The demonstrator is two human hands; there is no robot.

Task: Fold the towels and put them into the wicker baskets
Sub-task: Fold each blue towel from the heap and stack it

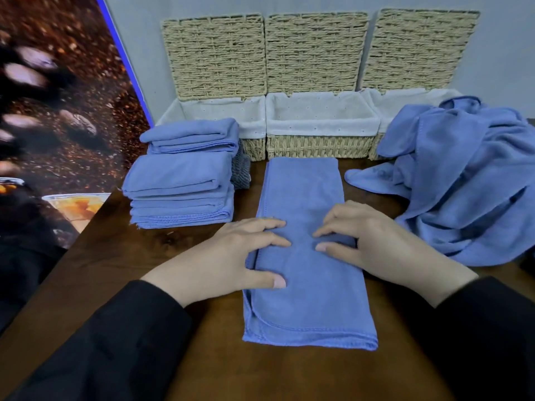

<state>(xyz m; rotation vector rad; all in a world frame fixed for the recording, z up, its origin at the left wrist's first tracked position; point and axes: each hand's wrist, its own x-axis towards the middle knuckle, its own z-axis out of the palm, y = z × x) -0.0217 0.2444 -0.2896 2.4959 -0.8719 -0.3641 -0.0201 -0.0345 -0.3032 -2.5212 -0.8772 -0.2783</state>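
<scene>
A blue towel point(307, 302), folded into a long strip, lies lengthwise on the dark wooden table point(115, 270) in front of me. My left hand point(237, 256) rests on its left edge and my right hand point(373, 241) on its right edge, about halfway along, fingers spread and pressing down. Three wicker baskets with white liners stand open at the back: left basket point(252, 123), middle basket point(321, 127), right basket point(385, 111). A stack of folded blue towels point(179, 180) sits at the left, and a heap of unfolded blue towels point(463, 180) lies at the right.
The basket lids point(315, 50) lean upright against the grey wall. A small grey cloth point(241, 172) peeks out between the folded stack and the left basket. The heap covers part of the right basket's front. A dark printed panel point(58, 111) borders the table's left side.
</scene>
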